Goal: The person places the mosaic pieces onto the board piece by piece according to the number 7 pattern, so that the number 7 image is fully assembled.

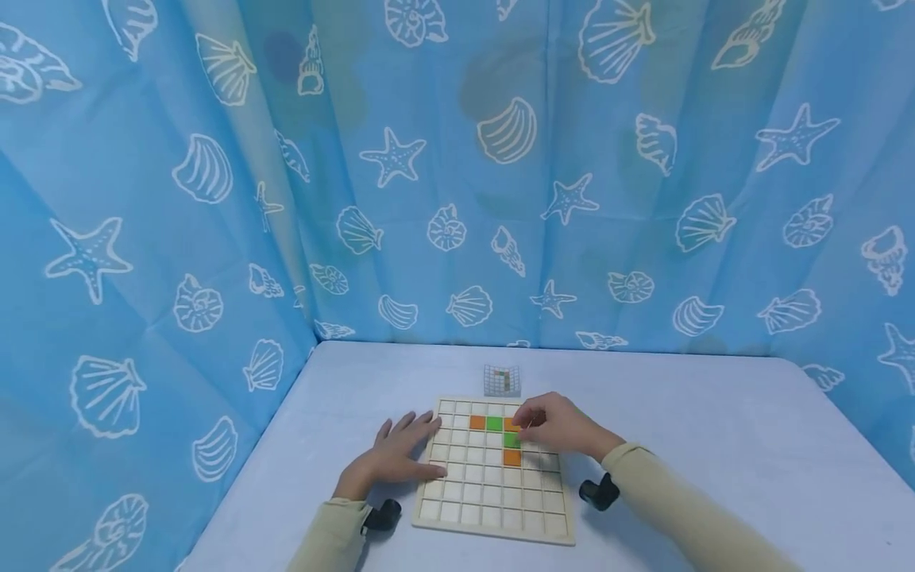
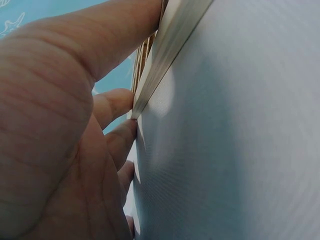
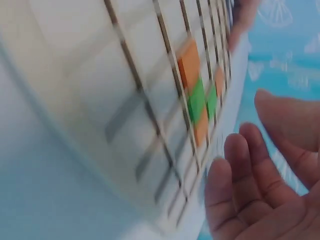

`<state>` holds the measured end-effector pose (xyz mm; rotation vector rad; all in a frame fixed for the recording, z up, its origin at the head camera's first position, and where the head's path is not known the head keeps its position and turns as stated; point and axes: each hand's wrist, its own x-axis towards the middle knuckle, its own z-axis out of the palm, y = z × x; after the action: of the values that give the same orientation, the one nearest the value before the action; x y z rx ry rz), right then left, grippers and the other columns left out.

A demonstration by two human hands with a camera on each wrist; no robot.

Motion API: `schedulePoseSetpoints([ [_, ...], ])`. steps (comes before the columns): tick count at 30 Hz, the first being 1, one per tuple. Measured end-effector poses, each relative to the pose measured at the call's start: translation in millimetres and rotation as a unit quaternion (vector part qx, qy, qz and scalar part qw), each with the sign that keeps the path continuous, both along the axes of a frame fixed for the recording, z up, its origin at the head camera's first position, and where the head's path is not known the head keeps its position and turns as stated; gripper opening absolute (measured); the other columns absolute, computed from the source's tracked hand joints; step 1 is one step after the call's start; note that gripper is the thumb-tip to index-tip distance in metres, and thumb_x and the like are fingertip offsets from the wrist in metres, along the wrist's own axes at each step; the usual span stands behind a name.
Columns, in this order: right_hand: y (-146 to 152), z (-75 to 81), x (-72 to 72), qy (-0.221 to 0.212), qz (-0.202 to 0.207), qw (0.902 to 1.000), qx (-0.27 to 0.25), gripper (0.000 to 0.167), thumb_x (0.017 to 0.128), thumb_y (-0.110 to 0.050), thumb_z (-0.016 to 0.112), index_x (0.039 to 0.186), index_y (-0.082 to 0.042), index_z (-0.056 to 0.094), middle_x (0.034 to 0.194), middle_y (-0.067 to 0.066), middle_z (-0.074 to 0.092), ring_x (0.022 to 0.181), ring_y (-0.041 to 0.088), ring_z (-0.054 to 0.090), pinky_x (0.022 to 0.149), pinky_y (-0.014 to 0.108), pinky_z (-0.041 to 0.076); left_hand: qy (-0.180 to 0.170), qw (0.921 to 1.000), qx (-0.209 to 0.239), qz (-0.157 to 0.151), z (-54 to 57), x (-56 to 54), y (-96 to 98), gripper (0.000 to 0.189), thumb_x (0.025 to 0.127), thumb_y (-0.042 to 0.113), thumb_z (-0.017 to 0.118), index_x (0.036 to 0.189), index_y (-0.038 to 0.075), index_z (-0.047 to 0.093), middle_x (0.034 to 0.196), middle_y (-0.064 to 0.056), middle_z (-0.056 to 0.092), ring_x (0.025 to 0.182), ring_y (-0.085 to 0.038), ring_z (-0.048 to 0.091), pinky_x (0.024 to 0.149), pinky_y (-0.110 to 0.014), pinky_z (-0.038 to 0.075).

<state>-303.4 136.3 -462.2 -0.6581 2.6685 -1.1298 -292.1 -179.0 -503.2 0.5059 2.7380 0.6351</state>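
Observation:
A pale wooden grid board [image 1: 493, 475] lies on the table, bearing several square tiles. Along one row near its far side sit an orange tile [image 1: 477, 423], a green tile [image 1: 495, 423] and a second orange tile, partly covered by my right fingers. Below that last one are another green tile [image 1: 511, 440] and a lower orange tile [image 1: 511, 458]. My left hand [image 1: 396, 453] spreads over the board's left edge, thumb and fingertips touching its frame. Above the upper right tiles hovers my right hand [image 1: 561, 425]; the right wrist view shows a gap between its thumb and loosely bent fingers, nothing held.
A small clear card with a grid and coloured squares [image 1: 503, 380] lies just beyond the board on the white-covered table [image 1: 679, 413]. Blue curtains with shell prints [image 1: 443, 191] hang behind and to the left. Each wrist wears a dark camera [image 1: 599, 492].

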Motion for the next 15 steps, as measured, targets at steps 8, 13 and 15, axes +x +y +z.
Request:
schedulePoseSetpoints([
  [8, 48, -7.4, -32.2, -0.036, -0.107, 0.9930, 0.034, 0.020, 0.087, -0.016, 0.074, 0.108, -0.016, 0.075, 0.122, 0.009, 0.066, 0.113, 0.030, 0.058, 0.096, 0.052, 0.052, 0.000, 1.0000, -0.002, 0.006, 3.7, 1.5, 3.0, 0.093, 0.080, 0.063, 0.070, 0.154, 0.019, 0.036, 0.164, -0.005, 0.027, 0.154, -0.035, 0.012, 0.122, -0.064, 0.002],
  [13, 72, -27.4, -39.4, -0.072, -0.127, 0.9876, 0.058, 0.031, 0.082, -0.017, 0.079, 0.112, -0.018, 0.074, 0.131, 0.013, 0.060, 0.121, 0.036, 0.054, 0.100, 0.057, 0.049, -0.004, 1.0000, -0.003, 0.004, 5.2, 2.8, 2.7, 0.093, 0.080, 0.064, 0.069, 0.154, 0.020, 0.036, 0.164, -0.005, 0.026, 0.154, -0.035, 0.012, 0.122, -0.064, 0.003],
  [15, 76, -33.1, -40.6, -0.064, -0.119, 0.9893, 0.055, 0.034, 0.081, -0.016, 0.081, 0.114, -0.016, 0.074, 0.130, 0.014, 0.060, 0.120, 0.037, 0.054, 0.101, 0.058, 0.047, -0.005, 1.0000, -0.004, 0.007, 4.5, 2.4, 1.8, 0.093, 0.080, 0.064, 0.069, 0.155, 0.021, 0.035, 0.164, -0.004, 0.026, 0.154, -0.034, 0.012, 0.122, -0.063, 0.002],
])
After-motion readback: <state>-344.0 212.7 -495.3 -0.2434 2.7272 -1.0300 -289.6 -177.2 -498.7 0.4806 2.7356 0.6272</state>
